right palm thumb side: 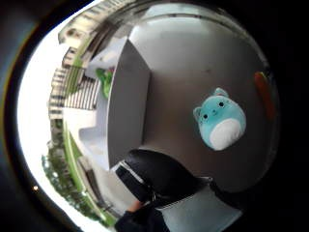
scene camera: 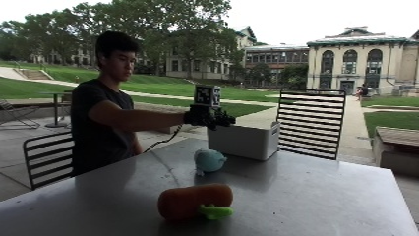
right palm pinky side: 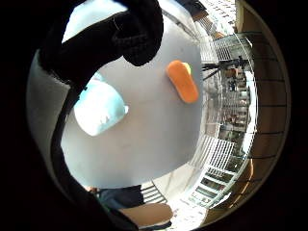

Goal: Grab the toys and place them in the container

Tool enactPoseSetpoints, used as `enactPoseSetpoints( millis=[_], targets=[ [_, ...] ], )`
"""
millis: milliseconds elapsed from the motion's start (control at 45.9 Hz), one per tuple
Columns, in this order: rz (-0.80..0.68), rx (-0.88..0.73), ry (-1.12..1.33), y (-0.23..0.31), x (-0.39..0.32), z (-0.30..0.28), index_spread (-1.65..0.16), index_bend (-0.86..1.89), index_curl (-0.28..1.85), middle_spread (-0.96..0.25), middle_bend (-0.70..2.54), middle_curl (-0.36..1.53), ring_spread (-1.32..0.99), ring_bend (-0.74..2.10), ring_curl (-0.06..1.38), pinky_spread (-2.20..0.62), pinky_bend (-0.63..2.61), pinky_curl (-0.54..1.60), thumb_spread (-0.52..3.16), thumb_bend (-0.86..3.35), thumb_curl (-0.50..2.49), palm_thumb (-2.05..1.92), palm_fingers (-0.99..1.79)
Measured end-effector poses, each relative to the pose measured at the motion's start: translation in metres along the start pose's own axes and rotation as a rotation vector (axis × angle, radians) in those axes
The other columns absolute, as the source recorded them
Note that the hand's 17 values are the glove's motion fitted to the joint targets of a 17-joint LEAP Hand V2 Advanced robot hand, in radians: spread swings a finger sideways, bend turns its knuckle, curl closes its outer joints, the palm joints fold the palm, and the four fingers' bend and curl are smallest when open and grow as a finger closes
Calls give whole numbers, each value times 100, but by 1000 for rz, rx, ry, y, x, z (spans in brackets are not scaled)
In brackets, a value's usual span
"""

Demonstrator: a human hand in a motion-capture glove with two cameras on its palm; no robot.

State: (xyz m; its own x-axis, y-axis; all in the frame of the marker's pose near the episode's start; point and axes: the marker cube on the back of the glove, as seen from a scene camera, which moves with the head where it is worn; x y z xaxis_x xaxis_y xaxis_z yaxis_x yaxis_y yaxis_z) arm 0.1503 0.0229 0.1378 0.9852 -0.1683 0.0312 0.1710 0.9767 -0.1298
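In the outside view my gloved right hand (scene camera: 204, 117) hovers in the air just beside the white container (scene camera: 245, 141), at the level of its rim and at the far side of the table. Its fingers (right palm pinky side: 137, 33) hang relaxed and hold nothing. A teal round plush (scene camera: 209, 161) lies on the table below the hand, next to the container. An orange carrot plush with a green tip (scene camera: 193, 200) lies nearer the front edge. The palm views show the teal plush (right palm thumb side: 220, 121), the carrot (right palm pinky side: 183, 81) and the container's grey wall (right palm thumb side: 128, 106). Something green (right palm thumb side: 104, 79) shows inside the container.
The grey table (scene camera: 314, 196) stretches wide to the right of the toys. A black slatted chair (scene camera: 311, 123) stands behind the container. The person sits on another chair (scene camera: 45, 157) at the left.
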Motion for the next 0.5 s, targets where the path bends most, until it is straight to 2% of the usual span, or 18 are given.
enactPoseSetpoints(
  millis=[44,109,348,501],
  targets=[
    [159,-28,46,-6,-2,23,-28,8,21,0,15,36,2,35,21,7,123,34,89,-10,24,-12,-23],
    [251,-77,61,-9,12,57,-28,8,20,0,15,35,2,33,21,7,122,34,88,-10,23,-12,-22],
    [328,-251,-6,2,7,143,-29,17,22,1,6,29,2,25,21,8,122,34,96,0,24,3,-22],
    [334,-289,-51,8,14,156,-30,29,29,2,-1,20,3,23,22,3,133,36,110,14,30,29,-8]
  ],
)
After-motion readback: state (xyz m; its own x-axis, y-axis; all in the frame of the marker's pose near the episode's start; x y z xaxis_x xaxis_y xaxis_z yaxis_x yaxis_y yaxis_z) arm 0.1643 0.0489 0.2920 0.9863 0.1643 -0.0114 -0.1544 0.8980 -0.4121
